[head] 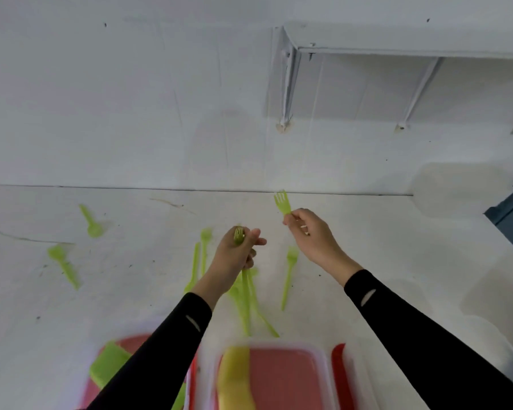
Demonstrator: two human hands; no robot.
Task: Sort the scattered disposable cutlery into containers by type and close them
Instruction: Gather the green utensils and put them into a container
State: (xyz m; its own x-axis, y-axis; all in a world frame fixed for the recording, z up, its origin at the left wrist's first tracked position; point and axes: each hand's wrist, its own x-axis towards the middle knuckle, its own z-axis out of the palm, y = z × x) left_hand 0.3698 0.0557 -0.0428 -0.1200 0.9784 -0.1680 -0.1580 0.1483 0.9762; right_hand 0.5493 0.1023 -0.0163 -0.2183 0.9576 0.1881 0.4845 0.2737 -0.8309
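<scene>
**Both hands hold green forks above the table**

Nearest, a blurred clear container (pixel 279 344) with a red bottom sits at the table's front edge, with a second red container (pixel 131 340) to its left. Beyond them, the left hand (pixel 234 253) grips a bundle of green forks (pixel 245 303), tines up. The right hand (pixel 311 235) pinches a single fork (pixel 282 202) by its handle. A loose fork (pixel 289 276) lies on the white table (pixel 397 261) between the hands, and two green spoons (pixel 92 223) lie farther left.

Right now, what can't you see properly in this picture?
Head view:
- How many forks the left hand grips: fingers and blur hide the count.
- The yellow thing in the clear container: too blurred to name.
- The green thing on the red tray: the left sleeve partly covers it, and the bottom edge cuts the tray.
</scene>
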